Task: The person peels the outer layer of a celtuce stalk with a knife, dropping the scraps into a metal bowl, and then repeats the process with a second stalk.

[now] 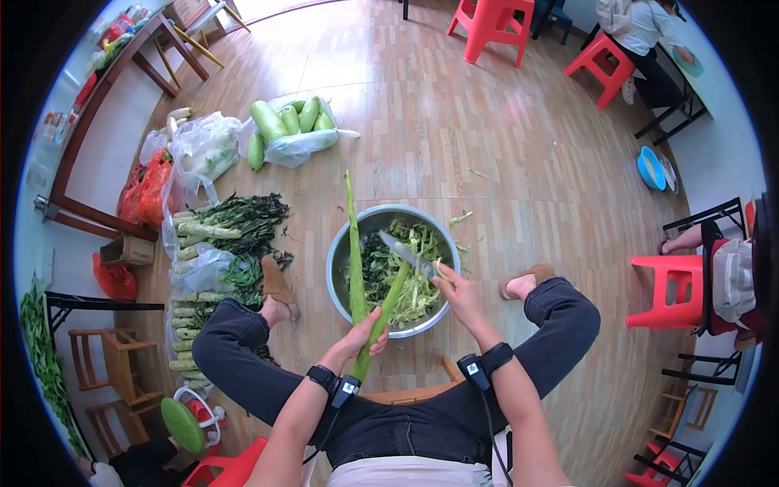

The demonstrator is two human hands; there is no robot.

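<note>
A green celtuce stem [393,304] slants up over a steel basin [333,280], and my left hand [363,334] is wrapped round its lower part. A longer, tapering celtuce stem [355,252] stands against the basin's left side, its lower end right by that hand. My right hand [459,294] is closed on a kitchen knife [403,250]; the blade points up and left over the basin, close to the held stem's upper end. Pale green peelings [415,304] and dark leaves fill the basin between my feet.
Rows of leafy celtuce [215,230] lie on the floor at left. Behind them are bagged green gourds [292,122] and red bags [148,191]. Red stools [669,290] and seated people are at the right. A few scraps [461,217] lie beside the basin.
</note>
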